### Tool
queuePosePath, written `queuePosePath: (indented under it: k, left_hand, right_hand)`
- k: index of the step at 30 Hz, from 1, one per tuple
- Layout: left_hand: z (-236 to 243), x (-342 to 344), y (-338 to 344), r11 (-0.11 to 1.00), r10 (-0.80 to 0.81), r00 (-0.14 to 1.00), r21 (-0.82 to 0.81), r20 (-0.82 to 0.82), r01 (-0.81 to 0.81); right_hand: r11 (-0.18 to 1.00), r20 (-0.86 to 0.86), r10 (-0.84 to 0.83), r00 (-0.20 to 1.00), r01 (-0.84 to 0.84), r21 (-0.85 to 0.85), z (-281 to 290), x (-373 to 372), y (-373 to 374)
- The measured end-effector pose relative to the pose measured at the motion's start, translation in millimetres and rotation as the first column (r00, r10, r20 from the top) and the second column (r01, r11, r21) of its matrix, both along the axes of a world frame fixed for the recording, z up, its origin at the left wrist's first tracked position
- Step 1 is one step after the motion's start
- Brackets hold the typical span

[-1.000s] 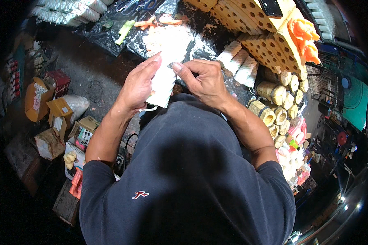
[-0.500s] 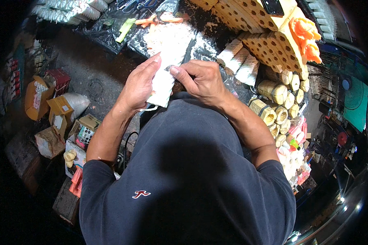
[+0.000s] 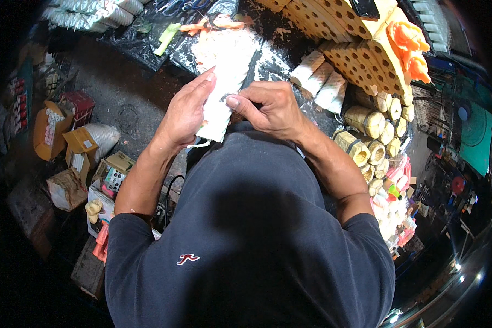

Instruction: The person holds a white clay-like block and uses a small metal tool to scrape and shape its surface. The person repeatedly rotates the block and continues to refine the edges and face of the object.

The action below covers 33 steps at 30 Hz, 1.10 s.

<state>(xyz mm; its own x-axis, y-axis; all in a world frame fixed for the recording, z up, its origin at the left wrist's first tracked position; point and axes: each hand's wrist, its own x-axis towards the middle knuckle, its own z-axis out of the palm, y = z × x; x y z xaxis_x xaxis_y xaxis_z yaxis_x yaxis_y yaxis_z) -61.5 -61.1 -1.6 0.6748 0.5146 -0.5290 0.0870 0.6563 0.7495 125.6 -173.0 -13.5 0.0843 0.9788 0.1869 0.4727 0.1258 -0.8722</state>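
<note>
White sheet point(image 3: 220, 109): left hand point(image 3: 185, 112) flat beneath as support; right hand point(image 3: 268, 108) pinching its edge closed, steadying it above the desk point(image 3: 147, 44).

At far left on the floor we see orange and brown cardboard boxes point(image 3: 48, 133), with a red box point(image 3: 77, 104) behind them.
</note>
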Motion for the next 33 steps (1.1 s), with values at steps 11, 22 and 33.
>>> queuePosePath:
  k: [11, 22, 33]
  left_hand:
    - [1.3, -3.0, -1.0, 0.999, -0.042, 0.999, -0.005, -0.010, 0.042]
    - [3.8, -10.2, -1.0, 0.994, -0.106, 0.994, 0.026, 0.021, 0.106]
    - [12.7, -13.9, 2.9, 0.986, -0.155, 0.985, -0.044, 0.071, 0.159]
  right_hand:
    - [0.988, -0.026, 0.135, 0.991, -0.133, 0.073, -3.2, 8.8, -1.8]
    - [0.897, 0.456, -0.416, 0.787, 0.270, 0.351, -0.7, 22.4, 3.4]
    - [0.941, 0.279, -0.210, 0.937, 0.116, 0.317, 1.5, 37.4, 7.7]
